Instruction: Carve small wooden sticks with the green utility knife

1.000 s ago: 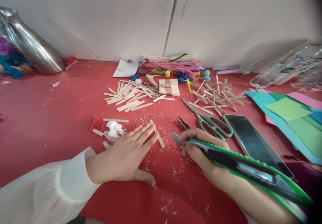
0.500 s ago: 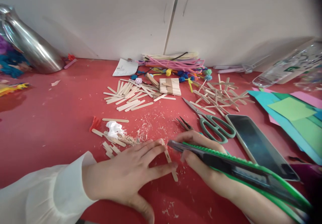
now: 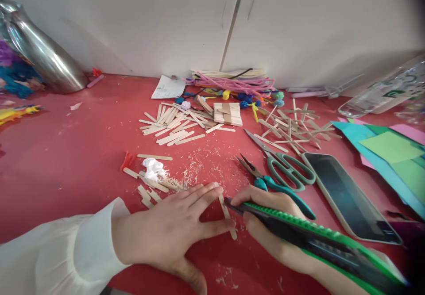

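Observation:
My left hand [image 3: 172, 231] lies flat on the red table [image 3: 66, 153], fingers stretched out, pressing down a wooden craft stick [image 3: 228, 215] with its fingertips. My right hand [image 3: 268, 224] is wrapped round a green and black utility knife [image 3: 308, 242], whose blade tip touches the stick beside my left fingertips. Wood shavings [image 3: 195, 171] and several short stick pieces [image 3: 148, 191] lie just beyond my left hand, next to a crumpled white scrap [image 3: 153, 167].
Farther back lie a heap of craft sticks [image 3: 175, 124], a stacked stick block [image 3: 227, 113], pipe cleaners [image 3: 235, 85] and crossed sticks [image 3: 292, 124]. Green scissors [image 3: 282, 164], teal pliers [image 3: 268, 184], a phone [image 3: 348, 195] and coloured paper [image 3: 392, 153] lie right. A steel jug [image 3: 43, 60] stands far left.
My left hand drew the craft stick nearer to me, uncovering shavings and stick pieces. The right hand brought the knife's tip onto the stick. The pliers have come into full view.

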{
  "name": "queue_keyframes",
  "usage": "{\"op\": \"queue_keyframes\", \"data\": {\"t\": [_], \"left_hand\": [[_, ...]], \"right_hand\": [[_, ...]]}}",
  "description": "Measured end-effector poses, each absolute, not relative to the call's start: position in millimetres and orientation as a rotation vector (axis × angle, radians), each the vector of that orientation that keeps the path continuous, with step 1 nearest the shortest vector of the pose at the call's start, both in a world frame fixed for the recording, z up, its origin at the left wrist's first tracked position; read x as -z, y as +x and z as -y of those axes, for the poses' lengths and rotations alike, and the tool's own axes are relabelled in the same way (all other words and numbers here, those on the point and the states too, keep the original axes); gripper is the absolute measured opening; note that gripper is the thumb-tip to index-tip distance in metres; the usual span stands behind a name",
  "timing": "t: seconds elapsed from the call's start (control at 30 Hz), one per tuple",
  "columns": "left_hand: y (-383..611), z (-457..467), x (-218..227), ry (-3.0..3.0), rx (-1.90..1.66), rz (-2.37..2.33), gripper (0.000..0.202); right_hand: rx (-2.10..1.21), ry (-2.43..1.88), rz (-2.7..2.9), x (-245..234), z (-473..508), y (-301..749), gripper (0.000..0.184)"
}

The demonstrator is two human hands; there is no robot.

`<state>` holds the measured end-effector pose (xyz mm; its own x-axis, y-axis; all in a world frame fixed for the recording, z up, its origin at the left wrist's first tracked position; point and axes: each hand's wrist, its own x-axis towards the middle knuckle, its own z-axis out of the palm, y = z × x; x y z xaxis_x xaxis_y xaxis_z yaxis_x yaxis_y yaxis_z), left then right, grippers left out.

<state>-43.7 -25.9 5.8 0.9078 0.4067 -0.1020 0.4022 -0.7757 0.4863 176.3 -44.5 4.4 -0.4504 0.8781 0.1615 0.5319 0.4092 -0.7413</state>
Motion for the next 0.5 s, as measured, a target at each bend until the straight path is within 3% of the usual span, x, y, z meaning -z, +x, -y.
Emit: {"op": "queue_keyframes", "data": {"t": [0.2, 0.5], "left_hand": [[-46.7, 27.0, -0.7, 2.569, -0.092, -0.568, 0.087], [-45.0, 26.7, -4.1, 2.599, -0.049, -0.575, 0.085]], "right_hand": [[-0.644, -1.118, 2.239, -2.8, 47.0, 175.7, 0.016], [-0.615, -1.100, 2.185, 2.5, 48.3, 175.6, 0.016]]}}
